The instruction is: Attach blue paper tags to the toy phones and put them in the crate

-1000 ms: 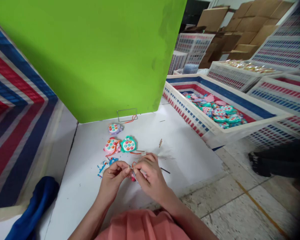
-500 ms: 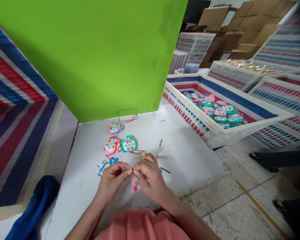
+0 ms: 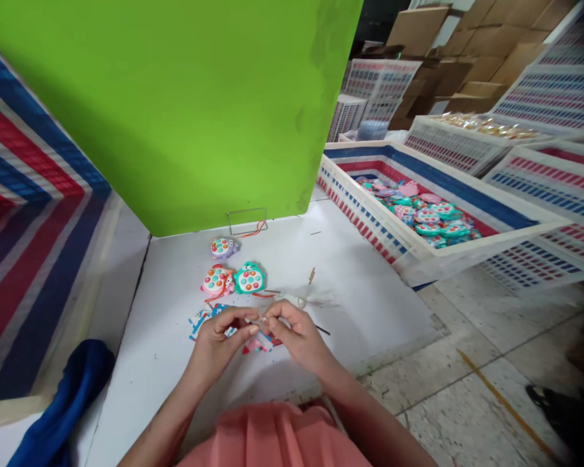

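My left hand (image 3: 219, 338) and my right hand (image 3: 294, 334) meet low over the white tabletop, thumb and fingers pinched on each. Between the fingertips is something small and pale that I cannot make out. Just below it shows a pink toy (image 3: 254, 346), partly hidden by my hands, and I cannot tell whether it hangs from them or lies on the table. Beyond my hands lie a pink animal-shaped toy (image 3: 217, 280) and a green one (image 3: 250, 279) with coloured dots. A purple toy (image 3: 222, 247) is farther back. Blue-and-white printed cards (image 3: 200, 322) lie beside my left hand.
A green panel (image 3: 199, 117) stands behind the table, with a wire frame (image 3: 247, 222) holding orange cords at its foot. Clear plastic bags (image 3: 304, 297) lie beyond my right hand. Right of the table is a crate (image 3: 370, 224) of toys; a blue cloth (image 3: 65, 395) lies left.
My fingertips have drawn slightly apart, and my right hand has turned a little. The pink toy below has shifted left and shows more of its side. A person's foot at right has left view.
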`<state>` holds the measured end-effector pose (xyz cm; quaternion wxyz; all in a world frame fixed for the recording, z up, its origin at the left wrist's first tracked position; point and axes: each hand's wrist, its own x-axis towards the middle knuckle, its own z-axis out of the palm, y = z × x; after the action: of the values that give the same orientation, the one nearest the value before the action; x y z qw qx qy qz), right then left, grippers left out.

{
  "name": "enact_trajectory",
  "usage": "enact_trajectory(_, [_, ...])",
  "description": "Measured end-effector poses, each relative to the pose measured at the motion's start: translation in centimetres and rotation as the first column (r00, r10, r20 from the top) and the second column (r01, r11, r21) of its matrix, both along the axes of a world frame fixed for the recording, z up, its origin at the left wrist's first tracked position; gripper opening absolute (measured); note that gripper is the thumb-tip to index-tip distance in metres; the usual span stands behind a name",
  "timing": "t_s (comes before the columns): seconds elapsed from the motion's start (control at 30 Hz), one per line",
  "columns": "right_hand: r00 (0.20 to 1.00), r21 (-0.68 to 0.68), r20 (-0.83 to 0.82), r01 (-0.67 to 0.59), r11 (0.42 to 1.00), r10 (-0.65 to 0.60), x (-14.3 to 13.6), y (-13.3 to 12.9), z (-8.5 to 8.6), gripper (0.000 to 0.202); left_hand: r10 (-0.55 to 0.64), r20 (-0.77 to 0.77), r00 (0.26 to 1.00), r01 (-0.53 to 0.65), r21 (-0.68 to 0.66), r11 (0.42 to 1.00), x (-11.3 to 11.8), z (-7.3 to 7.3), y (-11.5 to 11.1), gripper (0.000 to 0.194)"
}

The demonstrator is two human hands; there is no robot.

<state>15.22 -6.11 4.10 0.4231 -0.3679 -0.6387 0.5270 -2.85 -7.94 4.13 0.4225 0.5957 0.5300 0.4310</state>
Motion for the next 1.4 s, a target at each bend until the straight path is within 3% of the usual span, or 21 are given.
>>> enact_trajectory(0.07, [0.998, -0.082, -0.064, 0.014, 0.997, -0.019, 1.1, 1.0, 0.6, 0.019, 0.065, 0.011, 0.998, -0.065, -0.006, 0.998, -0.3, -0.4, 0.3, 0.028])
enact_trajectory(0.13, [0.997, -0.072, -0.049, 0.063, 0.995, -0.066, 2.8, 2.7, 1.2, 0.02, 0.109, -0.012, 0.994, -0.109, -0.019, 0.994, -0.9, -1.1, 0.7, 0.027])
enact_trajectory(0.23, [0.978, 0.058, 0.061, 0.195, 0.979, -0.198, 6.3, 6.3, 2.1, 0.018, 0.103, -0.122, 0.987, -0.106, -0.024, 0.994, -1.6, -2.5, 1.0, 0.026])
enact_trajectory(0.37, [0.887, 0.193, 0.143, 0.41, 0.892, -0.439, 13.4, 12.9, 3.6, 0.017, -0.012, -0.268, 0.963, 0.0, -0.043, 0.999, -1.5, -4.2, 1.0, 0.023])
enact_trajectory(0.43, [0.772, 0.327, 0.139, 0.555, 0.765, -0.62, 17.7, 16.0, 4.9, 0.014, -0.069, -0.305, 0.95, 0.054, -0.059, 0.997, -1.2, -4.7, 0.8, 0.022])
enact_trajectory(0.47, [0.655, 0.449, 0.111, 0.638, 0.626, -0.747, 19.8, 17.3, 5.8, 0.014, -0.099, -0.314, 0.944, 0.08, -0.072, 0.994, -1.0, -4.8, 0.7, 0.022])
enact_trajectory(0.5, [0.494, 0.571, 0.046, 0.7, 0.429, -0.868, 21.8, 18.2, 6.7, 0.015, -0.127, -0.318, 0.94, 0.104, -0.089, 0.991, -0.8, -4.9, 0.6, 0.022])
enact_trajectory(0.53, [0.407, 0.604, -0.006, 0.729, 0.321, -0.913, 23.4, 18.9, 7.6, 0.015, -0.152, -0.318, 0.936, 0.124, -0.107, 0.987, -0.6, -5.0, 0.4, 0.021])
enact_trajectory(0.6, [0.271, 0.674, -0.069, 0.722, 0.155, -0.96, 25.4, 19.2, 8.8, 0.023, -0.186, -0.317, 0.93, 0.149, -0.137, 0.979, -0.3, -5.1, 0.3, 0.021])
enact_trajectory(0.63, [0.239, 0.712, -0.066, 0.691, 0.122, -0.969, 25.5, 19.0, 8.8, 0.032, -0.193, -0.318, 0.928, 0.153, -0.147, 0.977, -0.1, -5.1, 0.3, 0.021])
enact_trajectory(0.7, [0.252, 0.787, -0.002, 0.597, 0.154, -0.968, 24.0, 17.7, 7.6, 0.04, -0.194, -0.327, 0.925, 0.152, -0.15, 0.977, 0.1, -5.2, 0.3, 0.02])
enact_trajectory(0.8, [0.483, 0.787, 0.229, 0.419, 0.452, -0.845, 18.0, 14.3, 2.7, 0.021, -0.205, -0.361, 0.91, 0.166, -0.136, 0.977, 0.2, -5.4, 0.6, 0.02])
enact_trajectory(0.83, [0.607, 0.743, 0.331, 0.304, 0.596, -0.723, 15.5, 12.9, 0.6, 0.02, -0.209, -0.377, 0.902, 0.172, -0.129, 0.977, 0.2, -5.5, 0.6, 0.021])
enact_trajectory(0.87, [0.677, 0.7, 0.41, 0.197, 0.687, -0.611, 13.1, 11.5, -1.4, 0.02, -0.21, -0.392, 0.896, 0.175, -0.123, 0.977, 0.2, -5.5, 0.7, 0.021])
enact_trajectory(0.9, [0.712, 0.651, 0.481, 0.101, 0.752, -0.512, 10.8, 10.1, -3.4, 0.023, -0.209, -0.402, 0.891, 0.176, -0.119, 0.977, 0.1, -5.5, 0.8, 0.021])
enact_trajectory(0.97, [0.694, 0.551, 0.603, -0.007, 0.834, -0.393, 7.1, 7.6, -6.5, 0.04, -0.199, -0.407, 0.892, 0.167, -0.112, 0.98, 0.0, -5.5, 0.8, 0.021])
enact_trajectory(1.0, [0.671, 0.503, 0.657, -0.049, 0.863, -0.344, 5.8, 6.7, -7.6, 0.042, -0.195, -0.403, 0.894, 0.163, -0.111, 0.98, 0.0, -5.5, 0.8, 0.021])
enact_trajectory(1.1, [0.637, 0.424, 0.717, -0.073, 0.903, -0.285, 4.0, 5.0, -9.1, 0.02, -0.185, -0.387, 0.903, 0.155, -0.108, 0.982, 0.0, -5.5, 0.8, 0.021])
enact_trajectory(1.27, [0.662, 0.356, 0.724, -0.118, 0.927, -0.194, 3.9, 4.0, -8.3, 0.008, -0.119, -0.35, 0.929, 0.091, -0.096, 0.991, 0.7, -6.3, 1.3, 0.026])
enact_trajectory(1.4, [0.706, 0.387, 0.685, -0.143, 0.911, -0.18, 3.8, 3.3, -7.8, 0.004, -0.099, -0.314, 0.944, 0.079, -0.077, 0.994, 1.8, -6.8, 2.0, 0.033])
